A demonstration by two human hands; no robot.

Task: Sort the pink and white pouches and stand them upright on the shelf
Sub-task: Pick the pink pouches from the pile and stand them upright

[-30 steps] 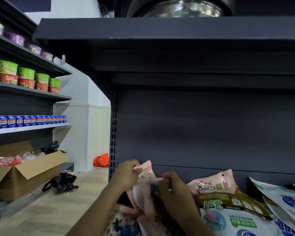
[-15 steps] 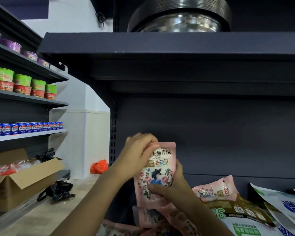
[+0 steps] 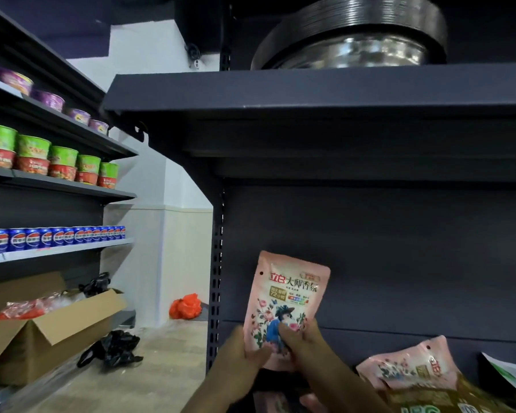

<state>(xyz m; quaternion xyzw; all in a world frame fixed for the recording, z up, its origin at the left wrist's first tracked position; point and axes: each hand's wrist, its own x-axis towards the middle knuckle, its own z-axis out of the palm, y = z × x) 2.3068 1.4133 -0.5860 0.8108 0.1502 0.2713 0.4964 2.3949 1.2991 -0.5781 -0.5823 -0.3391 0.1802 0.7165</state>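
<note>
**A:** What do the hands have?

**B:** A pink pouch point(image 3: 286, 305), held upright in front of the dark back panel point(image 3: 399, 257) of the shelf unit. The left hand point(image 3: 239, 360) grasps its lower left corner, thumb pressed across the front. The right hand point(image 3: 306, 345) grasps the lower right edge, thumb lying over the printed flowers. Both are closed on the pouch.

**A:** Is its base resting on anything?

**B:** Cannot tell; the hands cover the bottom edge.

**A:** And around the grip?

**B:** Just right of the right forearm and lower, a second pink pouch point(image 3: 411, 369) lies tilted on its side. A gold-brown pouch point(image 3: 447, 396) overlaps its lower edge, and a white pouch point(image 3: 510, 374) pokes in farther right. High above the grip, a stack of steel basins point(image 3: 352, 40) sits on the upper shelf board point(image 3: 310, 90).

**A:** To the left?

**B:** Well apart, across the aisle: green and red noodle cups point(image 3: 51, 159), blue cans point(image 3: 54, 238), an open cardboard box point(image 3: 42, 329) and a black bag point(image 3: 113, 348) on the floor.
</note>
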